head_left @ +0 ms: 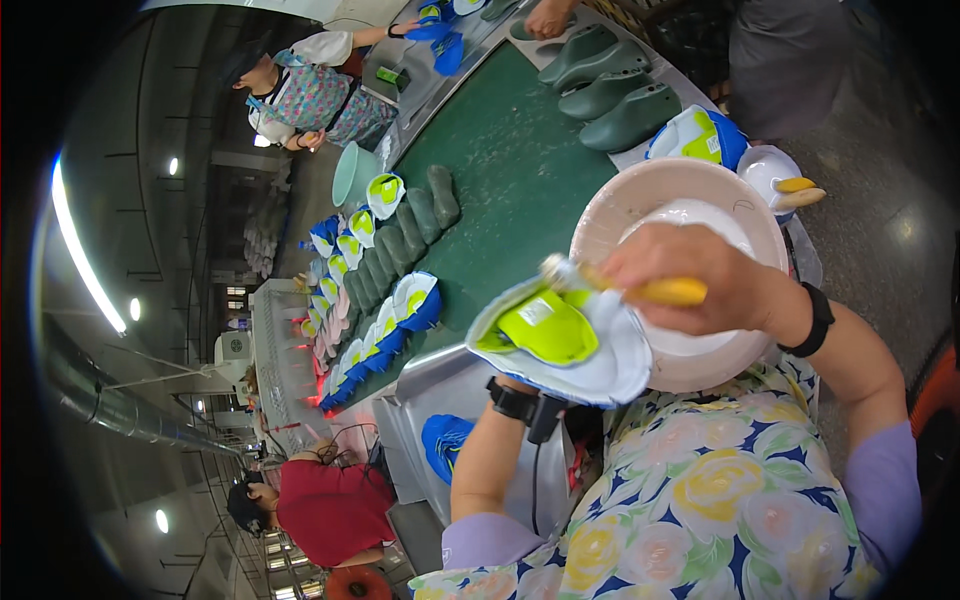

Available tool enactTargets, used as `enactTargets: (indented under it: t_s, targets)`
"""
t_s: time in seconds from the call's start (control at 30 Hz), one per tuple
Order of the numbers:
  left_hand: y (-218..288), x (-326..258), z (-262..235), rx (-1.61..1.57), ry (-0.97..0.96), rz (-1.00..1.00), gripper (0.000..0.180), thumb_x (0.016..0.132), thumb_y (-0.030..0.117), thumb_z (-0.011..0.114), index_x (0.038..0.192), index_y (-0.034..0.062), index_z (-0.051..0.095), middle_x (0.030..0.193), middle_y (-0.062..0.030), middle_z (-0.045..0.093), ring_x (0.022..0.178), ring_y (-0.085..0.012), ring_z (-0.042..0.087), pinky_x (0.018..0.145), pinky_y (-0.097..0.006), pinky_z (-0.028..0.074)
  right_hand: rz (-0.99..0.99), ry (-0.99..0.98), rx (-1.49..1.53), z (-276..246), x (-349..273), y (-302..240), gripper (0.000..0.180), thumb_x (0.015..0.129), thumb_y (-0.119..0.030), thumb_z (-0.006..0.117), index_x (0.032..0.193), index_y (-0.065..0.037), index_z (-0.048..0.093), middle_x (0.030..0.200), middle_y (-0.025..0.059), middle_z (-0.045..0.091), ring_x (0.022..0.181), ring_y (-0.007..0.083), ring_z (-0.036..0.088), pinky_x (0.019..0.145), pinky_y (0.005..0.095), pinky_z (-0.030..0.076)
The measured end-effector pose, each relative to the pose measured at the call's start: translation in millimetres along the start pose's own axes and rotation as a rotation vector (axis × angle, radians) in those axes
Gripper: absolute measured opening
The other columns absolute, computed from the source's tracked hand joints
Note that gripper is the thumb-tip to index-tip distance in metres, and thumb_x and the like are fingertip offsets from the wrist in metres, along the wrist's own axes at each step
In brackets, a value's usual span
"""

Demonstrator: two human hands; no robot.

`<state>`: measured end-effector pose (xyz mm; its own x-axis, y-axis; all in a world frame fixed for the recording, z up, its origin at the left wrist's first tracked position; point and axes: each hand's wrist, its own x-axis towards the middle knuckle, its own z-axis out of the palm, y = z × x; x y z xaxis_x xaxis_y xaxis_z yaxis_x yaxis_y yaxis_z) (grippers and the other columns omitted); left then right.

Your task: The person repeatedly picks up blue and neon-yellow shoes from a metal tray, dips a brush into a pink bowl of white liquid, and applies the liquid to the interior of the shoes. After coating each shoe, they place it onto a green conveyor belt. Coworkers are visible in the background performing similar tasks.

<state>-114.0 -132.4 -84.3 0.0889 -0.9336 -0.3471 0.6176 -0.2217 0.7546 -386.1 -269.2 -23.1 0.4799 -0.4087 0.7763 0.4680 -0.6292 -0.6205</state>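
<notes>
My right hand (685,270) is closed around a brush with a yellow handle (672,291). The pale bristle end is over the rim of a shoe upper (615,345), blue outside with a white edge and a lime-green inside bearing a white label. From below, my left hand (516,384) holds this upper up; its fingers are hidden behind it. Under my right hand stands a large pale pink basin (610,190) with white liquid inside.
A green conveyor belt (500,130) carries dark shoe lasts (630,115) and rows of blue-and-white uppers (395,310). A small white bowl (765,170) with yellow-handled tools is beside the basin. A blue upper (445,440) lies on the metal tray (505,480). Co-workers stand along the line.
</notes>
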Motion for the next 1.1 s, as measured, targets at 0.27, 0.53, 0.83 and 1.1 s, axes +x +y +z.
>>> enactTargets:
  t_s: [0.27,0.53,0.83,1.1]
  targets:
    - [-50,-6,28,-0.016,-0.052,-0.168,0.048,0.102,0.039,0.044,0.137,0.006,0.05,0.128,-0.0159,0.06,0.108,-0.0291,0.065,0.091,-0.045,0.056,-0.267,-0.335,-0.077,29,27,8,0.03,0.073,-0.007,0.07,0.101,-0.006,0.058,0.101,0.0084,0.064,0.095,0.03,0.064,0.081,0.038,0.054]
    - [-19,-4,28,-0.044,0.001,-0.082,0.049,0.102,0.041,0.044,0.136,0.0063,0.051,0.126,-0.0159,0.061,0.106,-0.0295,0.066,0.09,-0.045,0.057,0.208,-0.258,-0.175,-8,21,41,0.015,0.081,-0.008,0.064,0.094,-0.005,0.055,0.085,0.0143,0.065,0.077,0.0327,0.066,0.068,0.0386,0.053]
    - [-17,11,17,-0.075,-0.023,-0.08,0.049,0.101,0.042,0.044,0.135,0.0066,0.052,0.123,-0.0159,0.062,0.103,-0.0299,0.067,0.088,-0.045,0.057,0.22,-0.156,-0.164,-18,23,34,0.018,0.082,-0.01,0.067,0.098,-0.005,0.059,0.086,0.0131,0.066,0.078,0.0312,0.067,0.07,0.0363,0.053]
    - [-40,7,26,-0.04,-0.024,-0.108,0.05,0.101,0.043,0.044,0.134,0.0069,0.052,0.121,-0.016,0.064,0.101,-0.0303,0.067,0.087,-0.046,0.058,-0.077,-0.337,-0.059,30,39,26,0.019,0.081,-0.008,0.067,0.097,-0.006,0.056,0.093,0.0129,0.065,0.09,0.0337,0.064,0.074,0.0408,0.053]
